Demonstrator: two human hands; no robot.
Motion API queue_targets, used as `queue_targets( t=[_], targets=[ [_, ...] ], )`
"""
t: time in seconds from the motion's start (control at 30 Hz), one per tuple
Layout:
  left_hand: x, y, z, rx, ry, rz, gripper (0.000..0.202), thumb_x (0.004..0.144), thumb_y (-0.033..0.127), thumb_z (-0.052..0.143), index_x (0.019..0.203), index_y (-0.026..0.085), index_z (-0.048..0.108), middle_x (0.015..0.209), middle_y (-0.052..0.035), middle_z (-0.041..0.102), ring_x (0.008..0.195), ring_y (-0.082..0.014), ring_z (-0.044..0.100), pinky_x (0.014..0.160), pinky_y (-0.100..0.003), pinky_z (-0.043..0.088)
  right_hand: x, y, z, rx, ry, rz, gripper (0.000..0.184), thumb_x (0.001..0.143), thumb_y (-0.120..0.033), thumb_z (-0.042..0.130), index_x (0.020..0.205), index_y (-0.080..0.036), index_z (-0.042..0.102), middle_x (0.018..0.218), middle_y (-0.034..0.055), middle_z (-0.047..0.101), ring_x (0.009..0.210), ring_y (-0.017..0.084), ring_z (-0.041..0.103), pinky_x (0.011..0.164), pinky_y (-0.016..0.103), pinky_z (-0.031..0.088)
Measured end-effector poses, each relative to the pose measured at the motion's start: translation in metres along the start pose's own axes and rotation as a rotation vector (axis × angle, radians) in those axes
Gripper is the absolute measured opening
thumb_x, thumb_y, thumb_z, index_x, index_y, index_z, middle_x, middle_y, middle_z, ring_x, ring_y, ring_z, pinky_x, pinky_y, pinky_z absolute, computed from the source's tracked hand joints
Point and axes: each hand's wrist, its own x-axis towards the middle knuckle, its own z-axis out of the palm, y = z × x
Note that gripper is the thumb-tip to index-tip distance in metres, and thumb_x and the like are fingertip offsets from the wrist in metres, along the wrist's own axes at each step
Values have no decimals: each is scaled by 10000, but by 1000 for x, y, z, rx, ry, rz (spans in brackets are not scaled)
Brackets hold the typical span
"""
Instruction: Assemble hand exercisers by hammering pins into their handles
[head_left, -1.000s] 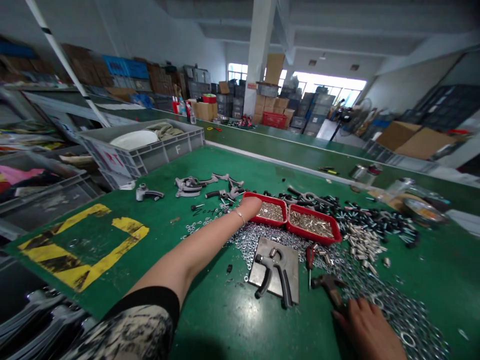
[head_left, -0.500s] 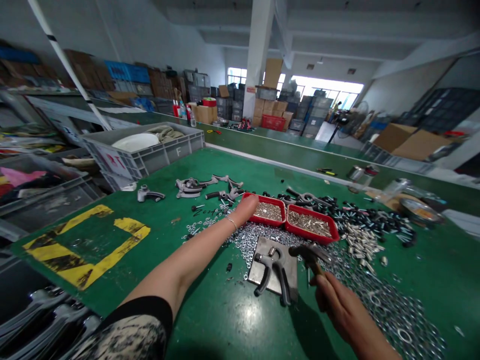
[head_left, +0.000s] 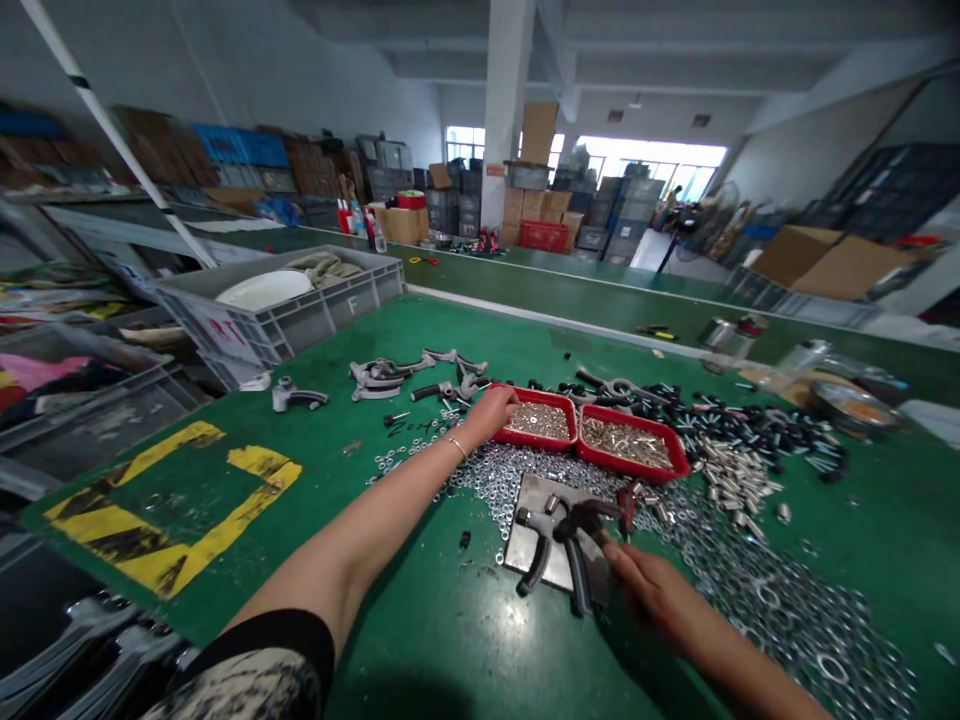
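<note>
My left hand reaches over the left edge of the left red tray, which holds small metal parts. Its fingers are drawn together at the parts; whatever they pinch is too small to make out. My right hand is wrapped around the handle of a hammer. The dark hammer head is over a square metal plate and partly covers a grey hand clamp with black grips lying there. A small metal cylinder sits at the clamp's upper end.
A second red tray of small pins adjoins the first. Loose nuts, rings, metal sleeves and black-headed screws spread around. Clamp parts lie at the back left, near a grey crate.
My right hand has brought the hammer leftward, its head now over the clamp. My left hand stays at the left tray, its fingers showing a little more. The view has shifted slightly.
</note>
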Motion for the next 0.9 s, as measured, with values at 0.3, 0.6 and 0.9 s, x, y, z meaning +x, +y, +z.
queue_targets(
  t=[0.3, 0.6, 0.9],
  targets=[
    [-39, 54, 7, -127, -21, 35, 136, 874, 150, 546, 926, 138, 671, 835, -36, 703, 769, -153, 647, 769, -250, 479, -36, 39, 34, 859, 253, 273, 519, 784, -727, 568, 850, -214, 526, 483, -92, 465, 302, 19, 211, 277, 136, 177],
    [-91, 83, 54, -135, -204, 51, 169, 905, 208, 521, 864, 162, 678, 920, -57, 677, 906, -191, 610, 851, -289, 453, -33, 71, 58, 971, 290, 238, 520, 744, -701, 647, 818, -207, 503, 441, -109, 442, 285, -2, 178, 251, 107, 177],
    [-89, 80, 67, -18, -192, 43, 188, 924, 225, 507, 837, 169, 664, 868, -50, 658, 855, -186, 597, 800, -287, 451, -28, 78, 61, 925, 252, 203, 493, 767, -702, 599, 786, -226, 471, 415, -118, 417, 260, 12, 182, 216, 124, 213]
  ],
)
